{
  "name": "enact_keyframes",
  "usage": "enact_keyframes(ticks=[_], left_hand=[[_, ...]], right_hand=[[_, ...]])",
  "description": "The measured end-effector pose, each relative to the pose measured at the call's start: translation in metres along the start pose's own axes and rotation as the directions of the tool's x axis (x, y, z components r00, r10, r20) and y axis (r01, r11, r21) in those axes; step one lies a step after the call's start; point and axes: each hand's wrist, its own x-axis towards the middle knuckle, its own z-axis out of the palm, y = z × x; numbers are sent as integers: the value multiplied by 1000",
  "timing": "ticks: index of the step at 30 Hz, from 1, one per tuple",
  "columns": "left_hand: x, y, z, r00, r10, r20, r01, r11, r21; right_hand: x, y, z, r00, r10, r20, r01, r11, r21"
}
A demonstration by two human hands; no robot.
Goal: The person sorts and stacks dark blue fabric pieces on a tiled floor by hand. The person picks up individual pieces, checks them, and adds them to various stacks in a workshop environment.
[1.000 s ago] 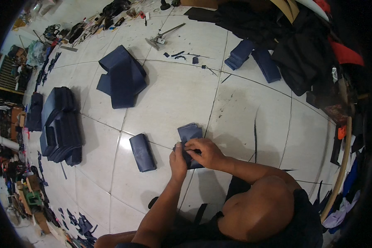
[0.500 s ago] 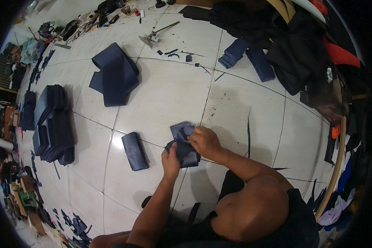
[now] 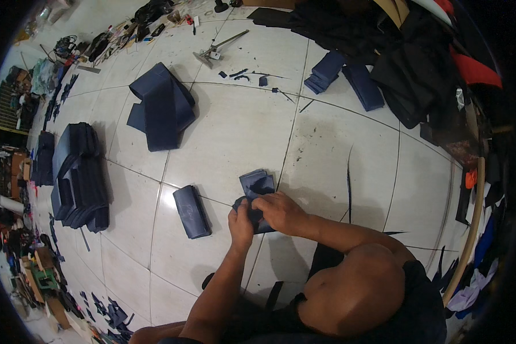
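Close together over the tiled floor, both my hands are closed on a dark navy fabric piece [image 3: 243, 202]. My left hand [image 3: 242, 227] pinches its left side, the thumb on top. My right hand [image 3: 278, 213] grips it from the right with bent fingers, hiding much of it. Just beyond and partly under the hands lies a small stack of cut navy fabric pieces [image 3: 253, 178]. A folded navy fabric bundle [image 3: 191, 212] rests on the floor to the left of my left hand.
Large folded navy fabric [image 3: 163, 109] lies at the far left, and a tall fabric stack [image 3: 80, 178] stands left of it. Small navy stacks [image 3: 325, 70] sit at the far right beside black cloth [image 3: 404, 80]. A metal tool [image 3: 215, 53] and scraps lie far off.
My right hand has moved down and left, nearer my left hand, and now covers more of the fabric piece. The view has shifted slightly.
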Motion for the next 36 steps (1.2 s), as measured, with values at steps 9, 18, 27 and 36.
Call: enact_keyframes(ticks=[9, 18, 27, 36], left_hand=[[1, -3, -9, 1000, 13, 20, -16, 987, 160], [-3, 10, 3, 995, -59, 82, 57, 998, 29], [-1, 4, -1, 992, -109, 57, 113, 991, -67], [0, 1, -1, 997, -61, 51, 65, 995, -70]], right_hand=[[4, -12, -5, 964, 90, 249, -87, 996, -23], [1, 17, 0, 721, 507, 472, -546, -4, 838], [-2, 23, -12, 970, 232, -74, -242, 885, -399], [4, 33, -9, 889, 457, 33, -457, 889, 10]])
